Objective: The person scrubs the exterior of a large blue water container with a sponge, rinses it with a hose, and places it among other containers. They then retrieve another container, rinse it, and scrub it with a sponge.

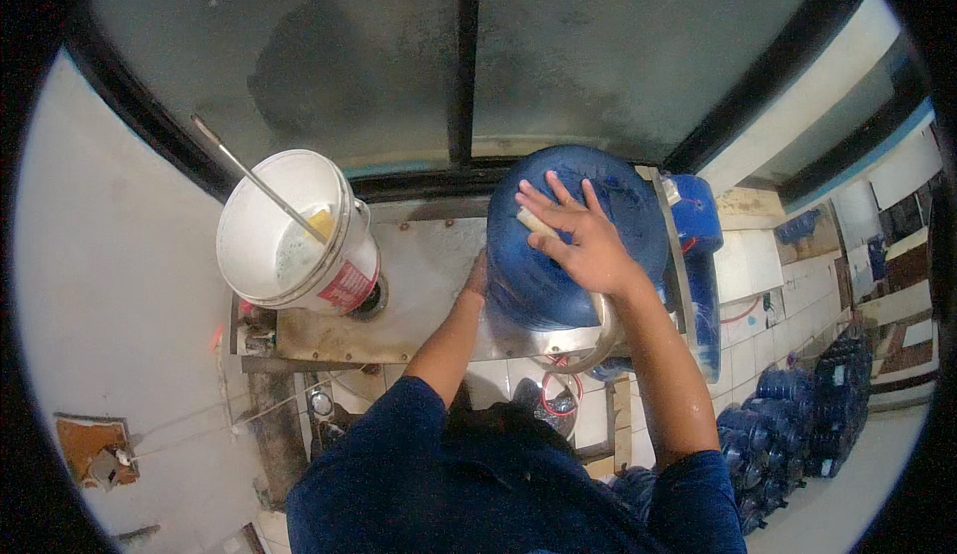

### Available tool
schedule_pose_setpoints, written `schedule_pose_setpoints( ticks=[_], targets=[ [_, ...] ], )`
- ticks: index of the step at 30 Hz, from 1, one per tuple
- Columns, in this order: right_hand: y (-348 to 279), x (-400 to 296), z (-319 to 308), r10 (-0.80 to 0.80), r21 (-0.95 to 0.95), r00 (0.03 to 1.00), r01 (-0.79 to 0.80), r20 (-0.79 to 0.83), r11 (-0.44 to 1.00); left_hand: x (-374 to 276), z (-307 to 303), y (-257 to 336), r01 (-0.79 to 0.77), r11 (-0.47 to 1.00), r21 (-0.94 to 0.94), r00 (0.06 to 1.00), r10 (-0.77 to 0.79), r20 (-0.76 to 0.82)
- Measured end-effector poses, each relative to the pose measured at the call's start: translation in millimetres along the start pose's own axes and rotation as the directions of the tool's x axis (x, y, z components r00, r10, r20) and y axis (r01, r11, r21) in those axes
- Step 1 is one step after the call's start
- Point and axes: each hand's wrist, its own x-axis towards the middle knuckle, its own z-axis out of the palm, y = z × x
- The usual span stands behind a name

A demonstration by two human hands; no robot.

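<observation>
A large blue plastic water jug (pixel 583 285) stands on the metal-topped bench, its round, wet base facing up. My right hand (pixel 587 243) lies over that base with the fingers spread. Between its thumb and forefinger it holds a pale hose (pixel 534 223), whose open end points to the upper left; the hose passes under the wrist and hangs over the bench's front edge. Against the jug's left side is my left hand (pixel 478 279), its fingers mostly hidden by the jug.
At the bench's (pixel 426 285) left end sits a tilted white bucket (pixel 299 157) with suds, a yellow sponge (pixel 321 223) and a metal rod (pixel 254 180). A dark-framed glass panel (pixel 336 68) rises behind. Several blue jugs (pixel 777 419) stand on the floor at right.
</observation>
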Motion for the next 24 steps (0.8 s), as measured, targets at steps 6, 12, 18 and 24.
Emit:
schedule_pose_setpoints(
  ticks=[6, 12, 18, 24],
  targets=[
    [10.7, -4.3, -7.6, -0.062, 0.012, 0.994, 0.061, 0.086, 0.998, 20.8, -20.2, -20.4, 0.004, 0.996, -0.084, 1.0, -0.004, 0.0],
    [13.1, 9.4, -8.3, -0.02, -0.117, 0.992, 0.035, 0.128, 0.993, -36.3, -51.4, -109.5, -0.185, 0.979, 0.081, 0.879, 0.201, -0.431],
    [6.0, 4.9, -10.2, -0.087, -0.061, 0.984, 0.098, 0.156, 0.993, 8.8, -52.0, -49.1, -0.122, 0.992, -0.032, 0.989, 0.119, -0.091],
    [14.3, 4.5, -10.4, -0.063, -0.073, 0.988, 0.073, 0.139, 0.995, -38.6, 86.0, 81.2, 0.081, 0.997, 0.02, 0.968, -0.083, 0.238]
  ],
)
